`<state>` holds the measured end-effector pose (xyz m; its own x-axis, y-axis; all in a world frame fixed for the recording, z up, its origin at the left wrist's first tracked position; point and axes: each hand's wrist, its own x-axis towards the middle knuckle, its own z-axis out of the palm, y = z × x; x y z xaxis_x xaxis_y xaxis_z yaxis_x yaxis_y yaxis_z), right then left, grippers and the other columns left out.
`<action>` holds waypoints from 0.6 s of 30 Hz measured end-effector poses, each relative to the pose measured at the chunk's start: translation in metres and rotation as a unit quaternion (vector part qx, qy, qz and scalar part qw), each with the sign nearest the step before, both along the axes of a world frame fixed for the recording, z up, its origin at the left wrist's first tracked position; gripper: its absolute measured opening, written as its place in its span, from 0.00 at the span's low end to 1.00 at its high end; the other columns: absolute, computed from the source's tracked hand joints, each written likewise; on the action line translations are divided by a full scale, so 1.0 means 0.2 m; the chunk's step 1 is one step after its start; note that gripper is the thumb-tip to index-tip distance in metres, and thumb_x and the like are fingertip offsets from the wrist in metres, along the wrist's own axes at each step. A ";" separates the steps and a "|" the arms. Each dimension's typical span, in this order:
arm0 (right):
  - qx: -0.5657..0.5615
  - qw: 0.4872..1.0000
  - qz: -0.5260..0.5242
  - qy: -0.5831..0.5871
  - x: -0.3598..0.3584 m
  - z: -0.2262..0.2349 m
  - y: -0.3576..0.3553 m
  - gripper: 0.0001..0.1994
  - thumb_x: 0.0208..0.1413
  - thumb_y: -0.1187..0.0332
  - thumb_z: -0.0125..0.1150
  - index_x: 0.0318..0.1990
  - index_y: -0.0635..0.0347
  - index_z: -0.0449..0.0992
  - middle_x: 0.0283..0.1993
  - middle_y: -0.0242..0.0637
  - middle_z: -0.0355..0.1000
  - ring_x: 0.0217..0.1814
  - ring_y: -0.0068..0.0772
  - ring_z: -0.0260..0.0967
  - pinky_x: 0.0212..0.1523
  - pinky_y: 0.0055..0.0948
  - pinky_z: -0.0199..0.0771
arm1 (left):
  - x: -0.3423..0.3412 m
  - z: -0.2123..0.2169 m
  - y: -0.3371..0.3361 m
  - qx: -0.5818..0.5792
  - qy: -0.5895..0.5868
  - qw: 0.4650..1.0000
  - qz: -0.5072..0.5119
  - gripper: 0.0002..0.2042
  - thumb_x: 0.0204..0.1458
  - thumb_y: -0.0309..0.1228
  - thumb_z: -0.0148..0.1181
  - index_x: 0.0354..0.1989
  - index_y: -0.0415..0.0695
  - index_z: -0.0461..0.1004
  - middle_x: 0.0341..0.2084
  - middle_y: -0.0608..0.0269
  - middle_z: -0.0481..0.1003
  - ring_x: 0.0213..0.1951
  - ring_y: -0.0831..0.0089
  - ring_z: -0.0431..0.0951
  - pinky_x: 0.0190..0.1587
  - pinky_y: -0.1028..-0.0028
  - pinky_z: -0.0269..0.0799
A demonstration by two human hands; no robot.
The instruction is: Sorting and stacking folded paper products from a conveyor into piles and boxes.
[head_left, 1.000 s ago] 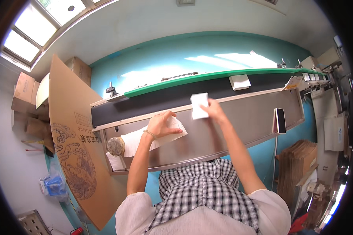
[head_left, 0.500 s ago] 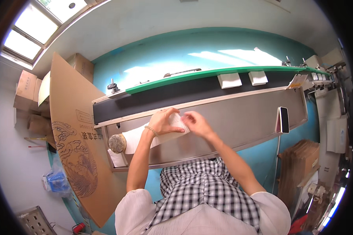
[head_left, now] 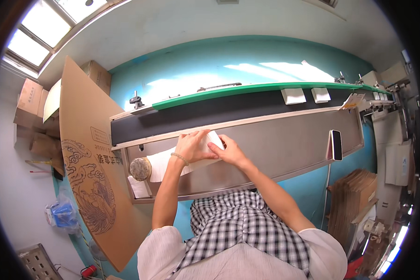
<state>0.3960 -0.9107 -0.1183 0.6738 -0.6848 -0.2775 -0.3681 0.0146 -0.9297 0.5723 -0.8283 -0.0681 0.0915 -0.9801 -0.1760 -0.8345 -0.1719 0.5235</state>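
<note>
While both hands meet on the steel table (head_left: 284,140), left hand (head_left: 193,147) and right hand (head_left: 228,151) pinch a white packet (head_left: 214,139) — it pokes out at 12 o'clock, beside the black conveyor belt (head_left: 196,119).

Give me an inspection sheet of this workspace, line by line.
Surface: grey metal bench beside a black conveyor belt with a green rail.
Job's things: white sheet on the bench, under both hands; two white packets on the belt to the right.
Clutter: tape roll, phone leaning at the bench's right end.
Hands: left hand and right hand both on the sheet.
Cables: one thin cable hanging below the phone.
Surroundings: big printed cardboard sheet on the left, boxes behind it, flat cartons at right.
</note>
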 end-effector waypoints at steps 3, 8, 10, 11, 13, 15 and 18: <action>0.029 0.999 -0.008 -0.036 0.02 -0.04 0.00 0.21 0.64 0.55 0.59 0.50 0.68 0.75 0.42 0.40 0.78 0.42 0.26 0.74 0.45 0.28 0.73 | 0.00 0.00 0.00 0.000 -0.007 1.000 0.004 0.47 0.34 0.64 0.72 0.62 0.51 0.67 0.55 0.52 0.74 0.58 0.56 0.74 0.60 0.57 0.62; 0.213 0.974 -0.055 -0.049 -0.03 -0.06 -0.03 0.23 0.64 0.54 0.59 0.51 0.69 0.74 0.44 0.37 0.76 0.45 0.25 0.71 0.45 0.26 0.71 | 0.03 0.01 -0.01 0.031 0.050 0.998 0.009 0.45 0.35 0.63 0.71 0.61 0.51 0.68 0.54 0.54 0.76 0.56 0.56 0.75 0.59 0.57 0.65; 0.204 0.976 -0.047 -0.051 -0.03 -0.03 -0.03 0.22 0.64 0.54 0.59 0.51 0.69 0.75 0.43 0.36 0.76 0.43 0.24 0.71 0.43 0.26 0.71 | 0.03 0.00 -0.01 0.020 0.054 0.998 0.013 0.42 0.36 0.62 0.71 0.59 0.51 0.70 0.53 0.55 0.76 0.55 0.57 0.76 0.57 0.58 0.67; 0.196 0.978 -0.039 -0.054 -0.03 -0.02 -0.03 0.22 0.64 0.54 0.59 0.51 0.68 0.75 0.42 0.35 0.75 0.42 0.23 0.70 0.41 0.25 0.70 | 0.03 -0.01 -0.01 0.018 0.054 0.998 0.014 0.42 0.36 0.62 0.71 0.59 0.51 0.70 0.53 0.55 0.76 0.55 0.57 0.76 0.57 0.58 0.67; 0.245 0.967 -0.044 -0.059 -0.03 -0.04 -0.05 0.21 0.64 0.54 0.59 0.51 0.67 0.75 0.41 0.35 0.75 0.41 0.22 0.70 0.40 0.25 0.70 | 0.03 -0.02 0.00 -0.037 0.055 0.998 0.012 0.40 0.36 0.61 0.72 0.56 0.50 0.71 0.53 0.55 0.76 0.54 0.57 0.76 0.57 0.59 0.69; 0.294 0.952 -0.047 -0.065 -0.02 -0.04 -0.06 0.21 0.64 0.54 0.59 0.50 0.66 0.75 0.41 0.34 0.75 0.39 0.20 0.70 0.38 0.24 0.70 | 0.03 -0.02 0.00 -0.029 0.058 0.998 0.016 0.39 0.36 0.61 0.72 0.55 0.50 0.72 0.52 0.55 0.76 0.54 0.57 0.77 0.57 0.60 0.69; 0.331 0.937 -0.091 -0.073 -0.03 -0.06 -0.04 0.19 0.65 0.54 0.58 0.49 0.64 0.76 0.40 0.33 0.76 0.37 0.19 0.70 0.36 0.23 0.69 | 0.04 0.00 0.00 -0.007 0.060 0.998 0.022 0.38 0.36 0.60 0.73 0.53 0.49 0.73 0.51 0.54 0.77 0.53 0.56 0.77 0.56 0.60 0.70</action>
